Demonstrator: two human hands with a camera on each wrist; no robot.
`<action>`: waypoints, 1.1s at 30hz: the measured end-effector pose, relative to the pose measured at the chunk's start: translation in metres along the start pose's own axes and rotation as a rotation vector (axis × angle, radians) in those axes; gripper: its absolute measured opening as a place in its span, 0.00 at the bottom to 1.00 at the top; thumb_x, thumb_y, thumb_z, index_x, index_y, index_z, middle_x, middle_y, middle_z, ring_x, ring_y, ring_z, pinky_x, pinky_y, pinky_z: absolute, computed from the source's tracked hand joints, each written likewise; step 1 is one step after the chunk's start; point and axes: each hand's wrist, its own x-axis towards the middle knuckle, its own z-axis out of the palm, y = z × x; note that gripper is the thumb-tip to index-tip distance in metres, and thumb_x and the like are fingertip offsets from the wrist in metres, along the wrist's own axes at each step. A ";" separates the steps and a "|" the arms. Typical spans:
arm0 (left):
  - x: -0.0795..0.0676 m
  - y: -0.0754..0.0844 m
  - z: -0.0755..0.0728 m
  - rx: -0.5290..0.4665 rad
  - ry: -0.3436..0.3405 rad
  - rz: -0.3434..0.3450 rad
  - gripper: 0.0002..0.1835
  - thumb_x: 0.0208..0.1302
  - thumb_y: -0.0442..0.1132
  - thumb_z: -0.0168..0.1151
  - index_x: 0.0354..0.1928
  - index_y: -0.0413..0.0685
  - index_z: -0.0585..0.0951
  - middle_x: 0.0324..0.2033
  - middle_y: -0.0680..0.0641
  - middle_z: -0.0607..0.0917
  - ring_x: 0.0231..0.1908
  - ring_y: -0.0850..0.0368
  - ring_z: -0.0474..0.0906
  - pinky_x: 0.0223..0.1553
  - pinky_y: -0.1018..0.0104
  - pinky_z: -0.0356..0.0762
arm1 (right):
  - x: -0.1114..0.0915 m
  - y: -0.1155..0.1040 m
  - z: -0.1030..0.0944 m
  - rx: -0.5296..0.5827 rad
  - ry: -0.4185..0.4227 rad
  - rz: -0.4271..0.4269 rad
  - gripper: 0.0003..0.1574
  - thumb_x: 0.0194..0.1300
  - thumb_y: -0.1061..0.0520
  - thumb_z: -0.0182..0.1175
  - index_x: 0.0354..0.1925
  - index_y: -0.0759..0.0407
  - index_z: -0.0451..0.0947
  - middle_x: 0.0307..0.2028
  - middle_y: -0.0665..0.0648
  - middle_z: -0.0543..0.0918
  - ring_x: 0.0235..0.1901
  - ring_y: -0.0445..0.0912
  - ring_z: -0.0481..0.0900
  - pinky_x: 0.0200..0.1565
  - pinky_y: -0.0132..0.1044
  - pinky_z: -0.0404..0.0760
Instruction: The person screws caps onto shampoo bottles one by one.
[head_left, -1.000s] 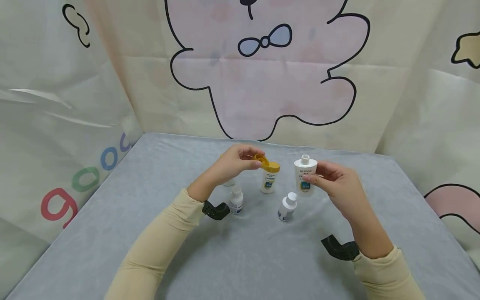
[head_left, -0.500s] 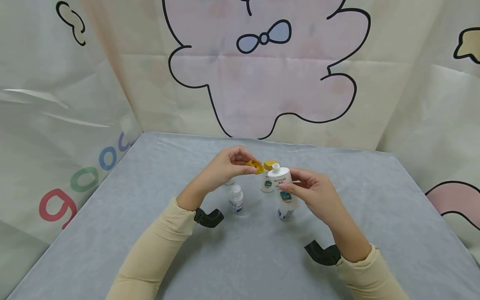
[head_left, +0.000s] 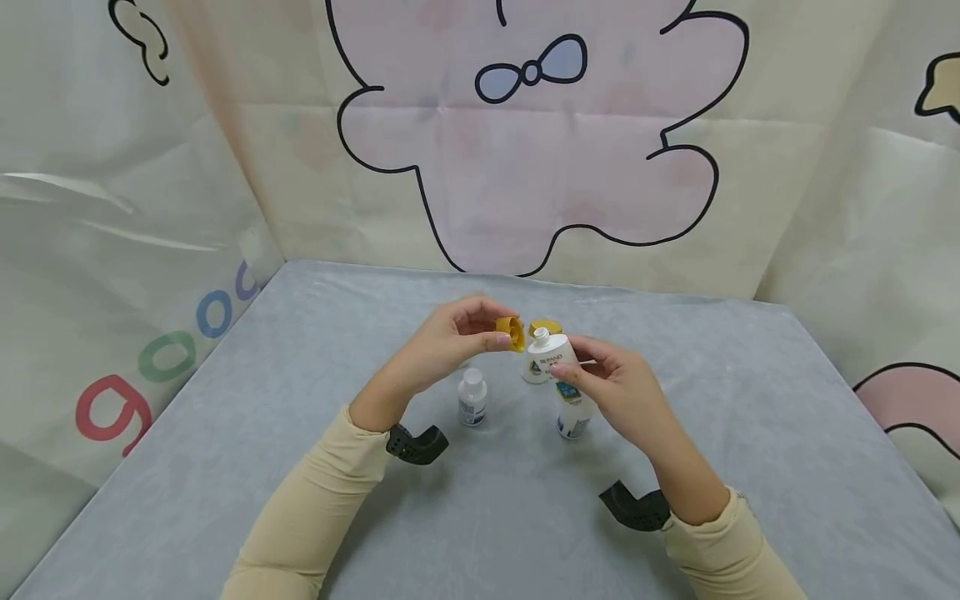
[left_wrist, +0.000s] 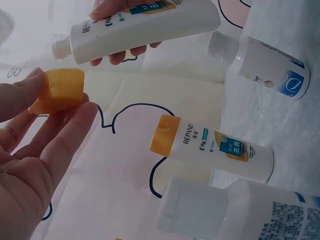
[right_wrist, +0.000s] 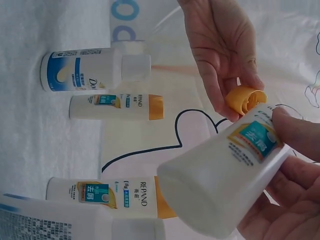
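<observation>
In the head view my left hand (head_left: pixel 441 346) pinches a yellow bottle cap (head_left: pixel 510 333), its hollow side turned toward the right. My right hand (head_left: pixel 622 392) grips a white REPAND shampoo bottle (head_left: pixel 553 352) whose narrow neck is bare. The bottle leans with its neck toward the cap. A small gap separates cap and neck in the left wrist view. Behind the held bottle stands a like bottle with a yellow cap (left_wrist: pixel 215 147). Another yellow-capped bottle (right_wrist: pixel 117 106) shows upright in the right wrist view; my left hand mostly hides it in the head view.
Below the hands, a white-capped bottle (head_left: pixel 472 400) stands on the grey cloth-covered table (head_left: pixel 495 525). A second white-capped bottle (head_left: pixel 573 421) is partly covered by the held one. Printed cloth (head_left: pixel 585 183) hangs behind and at both sides.
My right hand has carried the shampoo bottle leftward and tilted it toward the cap. My left hand has drawn slightly left, turning the cap's hollow side to the right.
</observation>
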 end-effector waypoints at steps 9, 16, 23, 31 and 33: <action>-0.002 0.007 0.006 0.026 0.031 -0.004 0.17 0.66 0.33 0.65 0.55 0.41 0.79 0.49 0.42 0.84 0.48 0.55 0.83 0.55 0.59 0.83 | -0.002 -0.002 -0.002 -0.012 -0.027 -0.019 0.23 0.68 0.51 0.65 0.58 0.59 0.80 0.48 0.60 0.85 0.44 0.50 0.86 0.45 0.39 0.83; -0.006 0.010 0.007 0.066 0.011 0.051 0.14 0.64 0.34 0.68 0.51 0.43 0.83 0.46 0.44 0.87 0.47 0.54 0.84 0.51 0.60 0.84 | -0.006 -0.005 0.001 -0.057 -0.025 -0.081 0.20 0.67 0.52 0.66 0.55 0.57 0.82 0.46 0.57 0.87 0.44 0.49 0.84 0.43 0.37 0.83; -0.009 0.013 0.012 0.128 -0.018 0.069 0.14 0.62 0.36 0.70 0.50 0.46 0.85 0.46 0.47 0.88 0.48 0.56 0.83 0.48 0.61 0.84 | -0.010 -0.004 0.002 -0.077 -0.055 -0.118 0.19 0.66 0.51 0.66 0.54 0.55 0.83 0.44 0.54 0.87 0.42 0.46 0.84 0.41 0.34 0.83; -0.013 0.014 0.019 0.235 0.013 0.024 0.14 0.61 0.41 0.71 0.49 0.50 0.86 0.44 0.50 0.88 0.46 0.59 0.82 0.45 0.63 0.84 | -0.010 -0.002 0.002 -0.088 -0.092 -0.153 0.18 0.67 0.53 0.66 0.54 0.56 0.83 0.43 0.54 0.87 0.40 0.45 0.84 0.38 0.33 0.83; -0.014 0.014 0.020 0.256 0.019 0.023 0.14 0.61 0.42 0.72 0.49 0.51 0.86 0.42 0.51 0.88 0.45 0.59 0.82 0.45 0.63 0.84 | -0.010 -0.001 0.002 -0.089 -0.100 -0.155 0.18 0.67 0.53 0.66 0.53 0.55 0.84 0.42 0.53 0.87 0.39 0.44 0.84 0.38 0.33 0.83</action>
